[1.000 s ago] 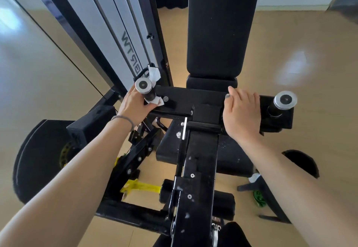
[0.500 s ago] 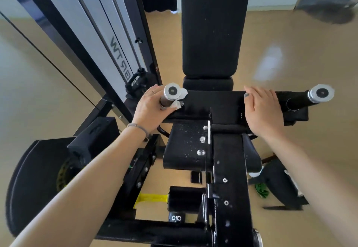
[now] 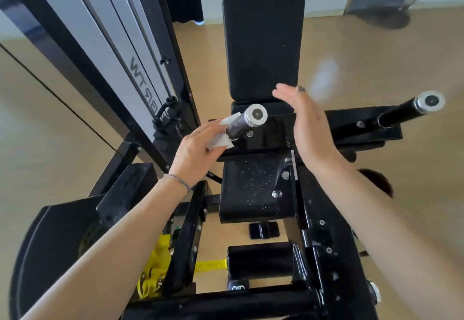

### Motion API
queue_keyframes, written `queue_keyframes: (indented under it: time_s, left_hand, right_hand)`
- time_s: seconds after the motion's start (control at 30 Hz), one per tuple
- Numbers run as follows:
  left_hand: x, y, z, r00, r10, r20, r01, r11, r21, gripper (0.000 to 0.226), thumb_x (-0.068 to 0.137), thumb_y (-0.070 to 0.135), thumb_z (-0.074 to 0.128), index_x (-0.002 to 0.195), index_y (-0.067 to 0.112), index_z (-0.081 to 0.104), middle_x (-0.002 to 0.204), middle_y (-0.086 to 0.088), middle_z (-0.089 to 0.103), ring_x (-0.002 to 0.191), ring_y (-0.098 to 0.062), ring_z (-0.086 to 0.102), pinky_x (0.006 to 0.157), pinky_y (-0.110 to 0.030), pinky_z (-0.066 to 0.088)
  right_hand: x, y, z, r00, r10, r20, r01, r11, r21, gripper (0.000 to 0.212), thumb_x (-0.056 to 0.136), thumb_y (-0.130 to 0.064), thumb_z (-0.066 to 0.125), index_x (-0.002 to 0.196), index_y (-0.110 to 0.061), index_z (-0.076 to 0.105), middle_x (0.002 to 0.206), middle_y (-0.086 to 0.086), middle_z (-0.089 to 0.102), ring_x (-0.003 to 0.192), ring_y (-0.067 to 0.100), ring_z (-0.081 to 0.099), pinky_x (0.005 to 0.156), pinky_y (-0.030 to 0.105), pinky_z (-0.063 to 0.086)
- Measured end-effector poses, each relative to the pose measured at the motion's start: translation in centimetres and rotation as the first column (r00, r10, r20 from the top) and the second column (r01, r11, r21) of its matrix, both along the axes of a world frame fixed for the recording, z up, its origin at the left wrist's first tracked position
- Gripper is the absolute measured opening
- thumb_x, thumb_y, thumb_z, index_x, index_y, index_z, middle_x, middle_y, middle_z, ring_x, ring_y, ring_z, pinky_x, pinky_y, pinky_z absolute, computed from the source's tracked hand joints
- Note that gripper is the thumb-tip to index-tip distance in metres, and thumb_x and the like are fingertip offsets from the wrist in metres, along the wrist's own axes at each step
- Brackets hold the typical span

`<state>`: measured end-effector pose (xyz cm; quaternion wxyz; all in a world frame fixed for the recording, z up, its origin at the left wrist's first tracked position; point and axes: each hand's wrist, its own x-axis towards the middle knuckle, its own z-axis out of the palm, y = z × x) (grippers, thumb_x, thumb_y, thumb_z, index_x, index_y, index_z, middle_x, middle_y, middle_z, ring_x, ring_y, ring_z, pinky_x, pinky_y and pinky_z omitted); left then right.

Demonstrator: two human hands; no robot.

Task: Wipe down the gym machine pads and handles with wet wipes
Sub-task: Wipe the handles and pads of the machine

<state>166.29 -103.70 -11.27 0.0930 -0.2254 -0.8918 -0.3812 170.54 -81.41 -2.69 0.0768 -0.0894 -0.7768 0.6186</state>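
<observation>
The wet wipe (image 3: 221, 135) lay folded around the lower part of the left handle (image 3: 244, 122), white edges showing above and below the bar, at about 1 o'clock from the left hand (image 3: 198, 151). That hand held the wipe against the handle, its fingers bent round the bar from the 8 o'clock side; how firmly it clasped could not be told. The left forearm ran up from the 7 o'clock corner, with a thin bracelet (image 3: 175, 180) at the wrist. The right hand (image 3: 305, 128) was raised edge-on, fingers straight and together, holding nothing and apart from the machine, just at 3 o'clock of the handle's silver end cap. Its forearm came in from 4 o'clock. At 12 o'clock stood the black back pad (image 3: 263, 41), upright. The right handle (image 3: 406, 111) stuck out towards 2 o'clock, bare and well apart from both hands. Below the hands sat a black seat pad (image 3: 248, 189) speckled with white flecks, and at 6 o'clock a black roller pad (image 3: 259, 259). A yellow lever (image 3: 160, 267) showed at 7 o'clock, partly behind the left arm.
</observation>
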Motion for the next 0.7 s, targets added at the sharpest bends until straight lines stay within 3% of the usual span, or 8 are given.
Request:
queue_keyframes:
  time_s: [0.07, 0.17, 0.3, 0.4, 0.5, 0.57, 0.63, 0.7]
  left_hand:
    - [1.0, 0.3, 0.5, 0.999, 0.003, 0.052, -0.005, 0.999, 0.034, 0.051, 0.087, 0.01, 0.073, 0.135, 0.019, 0.061, 0.145, 0.002, 0.054, 0.13, -0.014, 0.053, 0.112, -0.03, 0.042]
    - [1.7, 1.4, 2.2, 1.0, -0.019, -0.018, 0.021, 0.991, 0.132, 0.05, 0.088, 0.011, 0.073, 0.136, 0.017, 0.061, 0.14, 0.0, 0.057, 0.127, -0.013, 0.055, 0.109, -0.03, 0.045]
    - [2.2, 4.4, 5.2, 0.984, -0.063, -0.165, 0.1, 0.97, 0.222, 0.042, 0.089, 0.016, 0.071, 0.129, 0.011, 0.061, 0.116, 0.004, 0.066, 0.102, 0.002, 0.056, 0.091, -0.013, 0.046]
    - [2.3, 6.5, 6.4, 0.983, -0.044, -0.18, 0.091, 0.961, 0.261, 0.029, 0.087, 0.024, 0.06, 0.112, 0.01, 0.064, 0.089, 0.025, 0.055, 0.079, 0.01, 0.053, 0.074, -0.004, 0.038]
    - [1.6, 6.9, 6.4, 0.992, -0.061, -0.108, 0.086, 0.964, 0.251, 0.014, 0.083, 0.027, 0.056, 0.093, 0.017, 0.057, 0.067, 0.025, 0.043, 0.067, 0.011, 0.05, 0.061, -0.005, 0.034]
    - [0.3, 5.9, 5.2, 0.997, -0.079, -0.022, 0.082, 0.986, 0.145, 0.012, 0.084, 0.026, 0.062, 0.089, 0.023, 0.051, 0.063, 0.023, 0.042, 0.064, 0.014, 0.048, 0.057, -0.006, 0.032]
    - [-0.9, 4.8, 3.8, 0.994, -0.058, 0.097, 0.059, 0.998, -0.004, 0.017, 0.087, 0.025, 0.071, 0.093, 0.023, 0.056, 0.064, 0.02, 0.044, 0.064, 0.014, 0.047, 0.056, -0.009, 0.03]
    - [-1.4, 4.6, 3.5, 0.985, -0.042, 0.166, 0.046, 0.999, -0.02, 0.018, 0.087, 0.024, 0.073, 0.088, 0.025, 0.055, 0.063, 0.017, 0.046, 0.062, 0.01, 0.048, 0.056, -0.012, 0.029]
  right_hand:
    - [0.0, -2.5, 0.8, 0.996, 0.083, -0.029, -0.086, 0.988, -0.127, 0.052, 0.111, -0.04, 0.02, 0.137, -0.022, 0.061, 0.131, -0.011, 0.067, 0.127, -0.006, 0.053, 0.096, 0.008, 0.035]
    - [0.1, -4.8, 1.6, 0.985, 0.164, -0.06, -0.169, 0.981, -0.095, 0.054, 0.112, -0.036, 0.018, 0.135, -0.017, 0.063, 0.127, -0.009, 0.07, 0.122, -0.005, 0.057, 0.092, 0.001, 0.038]
    - [0.2, -5.5, 1.8, 0.985, 0.161, -0.064, -0.167, 0.981, -0.1, 0.053, 0.11, -0.041, 0.022, 0.136, -0.02, 0.063, 0.131, -0.012, 0.067, 0.122, -0.004, 0.057, 0.109, 0.03, 0.044]
    - [0.1, -5.5, 2.1, 0.985, 0.125, -0.117, -0.12, 0.991, 0.054, 0.055, 0.107, -0.044, 0.024, 0.138, -0.021, 0.062, 0.136, -0.01, 0.065, 0.127, -0.005, 0.052, 0.121, 0.04, 0.029]
    - [-0.6, -5.2, 2.4, 0.985, 0.127, -0.114, -0.093, 0.96, 0.264, 0.056, 0.108, -0.039, 0.019, 0.139, -0.019, 0.062, 0.137, -0.006, 0.064, 0.13, -0.006, 0.048, 0.126, 0.038, 0.011]
    - [-1.2, -5.1, 2.4, 0.986, 0.151, -0.076, -0.11, 0.916, 0.386, 0.058, 0.109, -0.038, 0.016, 0.138, -0.02, 0.062, 0.132, -0.004, 0.067, 0.131, -0.003, 0.047, 0.127, 0.034, 0.005]
    - [-1.5, -5.1, 2.3, 0.986, 0.163, -0.044, -0.131, 0.9, 0.416, 0.057, 0.111, -0.037, 0.014, 0.138, -0.02, 0.062, 0.131, -0.005, 0.067, 0.131, -0.002, 0.047, 0.126, 0.033, 0.004]
    - [-1.7, -5.1, 2.2, 0.988, 0.149, -0.032, -0.121, 0.898, 0.424, 0.058, 0.111, -0.036, 0.014, 0.138, -0.019, 0.062, 0.131, -0.005, 0.067, 0.132, 0.001, 0.047, 0.126, 0.033, 0.003]
